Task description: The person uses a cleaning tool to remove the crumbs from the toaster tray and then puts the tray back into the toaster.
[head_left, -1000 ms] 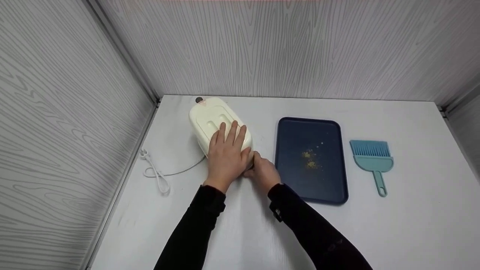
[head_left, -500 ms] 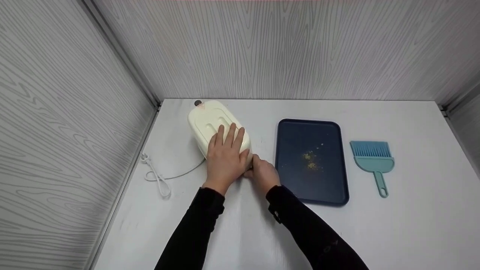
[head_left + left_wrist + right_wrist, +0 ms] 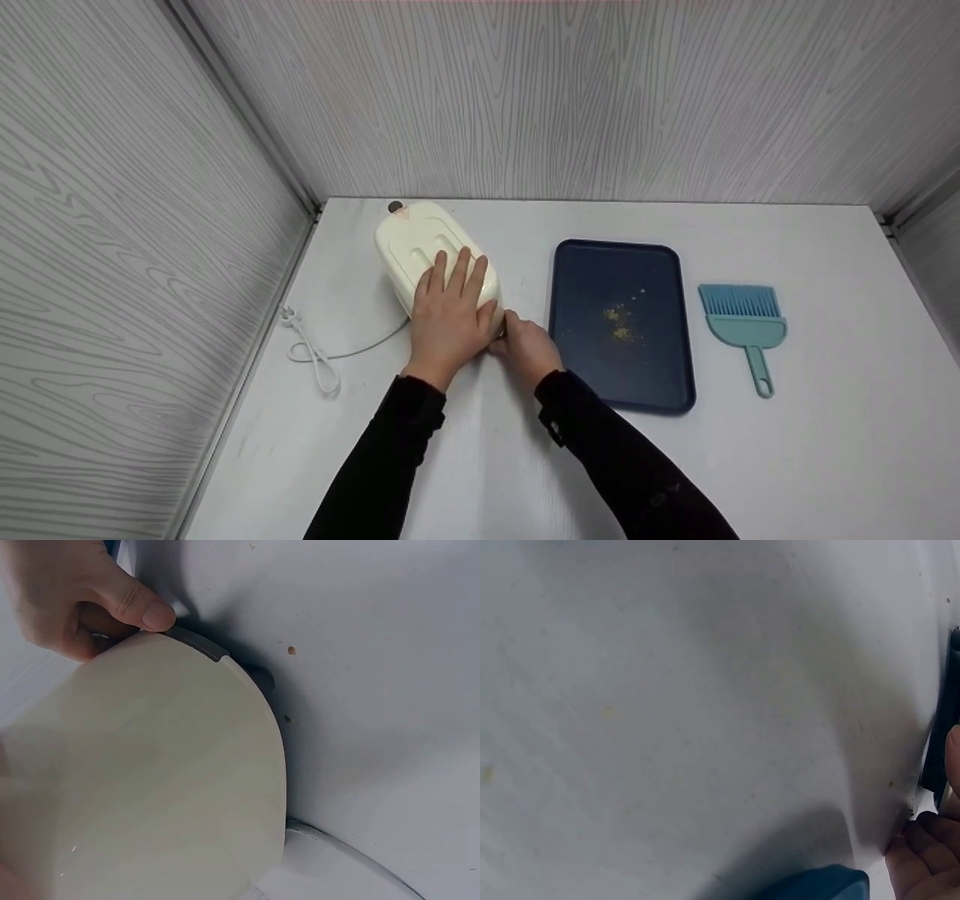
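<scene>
A cream toaster (image 3: 420,232) with a rounded body lies at a slant on the white table, its top marked by two shallow hollows. My left hand (image 3: 450,315) rests on its near end with fingers extended. At the near right corner, my right hand (image 3: 529,345) grips the dark grey lower edge (image 3: 196,640) between thumb and curled fingers, as the left wrist view shows. Only part of the right hand appears in the right wrist view, around a dark strip (image 3: 945,720). What lies under the toaster is hidden.
A dark blue tray (image 3: 652,375) with yellowish crumbs (image 3: 621,332) lies right of the hands. Beyond it is a teal hand brush (image 3: 746,326). A bundled white power cord (image 3: 322,367) trails left of the toaster. Small brown crumbs (image 3: 292,650) dot the table. Grey wood-grain walls surround it.
Both hands keep their places on the toaster. The whole scene has shifted slightly downward in the head view; no object has visibly moved on the table.
</scene>
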`<state>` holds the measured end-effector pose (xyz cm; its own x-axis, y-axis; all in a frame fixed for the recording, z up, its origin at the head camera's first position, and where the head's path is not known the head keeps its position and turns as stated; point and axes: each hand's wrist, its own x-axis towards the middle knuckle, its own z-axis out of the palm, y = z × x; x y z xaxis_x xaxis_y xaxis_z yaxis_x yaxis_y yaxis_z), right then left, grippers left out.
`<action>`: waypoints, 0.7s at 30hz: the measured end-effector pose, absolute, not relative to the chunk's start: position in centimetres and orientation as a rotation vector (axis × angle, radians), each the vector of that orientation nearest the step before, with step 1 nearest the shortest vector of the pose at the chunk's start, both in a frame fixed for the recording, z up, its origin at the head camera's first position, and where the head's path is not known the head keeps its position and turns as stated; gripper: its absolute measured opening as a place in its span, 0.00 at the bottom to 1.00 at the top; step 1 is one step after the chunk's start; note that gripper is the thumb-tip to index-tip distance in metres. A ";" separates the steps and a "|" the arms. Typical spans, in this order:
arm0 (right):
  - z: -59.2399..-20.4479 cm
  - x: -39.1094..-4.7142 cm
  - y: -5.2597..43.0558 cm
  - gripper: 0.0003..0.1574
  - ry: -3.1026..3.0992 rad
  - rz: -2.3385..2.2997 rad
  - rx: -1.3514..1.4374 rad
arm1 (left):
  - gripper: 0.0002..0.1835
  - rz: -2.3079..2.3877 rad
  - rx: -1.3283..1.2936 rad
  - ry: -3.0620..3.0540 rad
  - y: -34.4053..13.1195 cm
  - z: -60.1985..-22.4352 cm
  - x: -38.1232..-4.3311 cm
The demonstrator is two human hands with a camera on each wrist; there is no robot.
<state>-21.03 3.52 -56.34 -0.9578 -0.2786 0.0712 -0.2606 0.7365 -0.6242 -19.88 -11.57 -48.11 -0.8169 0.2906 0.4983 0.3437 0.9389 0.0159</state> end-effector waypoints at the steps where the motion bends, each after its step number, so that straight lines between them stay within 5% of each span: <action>1: -56.4 -21.0 3.5 0.23 2.913 -1.035 -0.462 | 0.31 -0.141 -0.456 -2.579 -11.6 -48.2 -19.9; 12: -55.5 -21.0 4.3 0.18 2.818 -1.098 -0.508 | 0.32 -0.131 -0.472 -2.592 -11.6 -47.7 -19.8; 21: -54.0 -20.6 6.6 0.30 2.856 -1.039 -0.489 | 0.36 -0.158 -0.468 -2.805 -12.1 -46.5 -19.5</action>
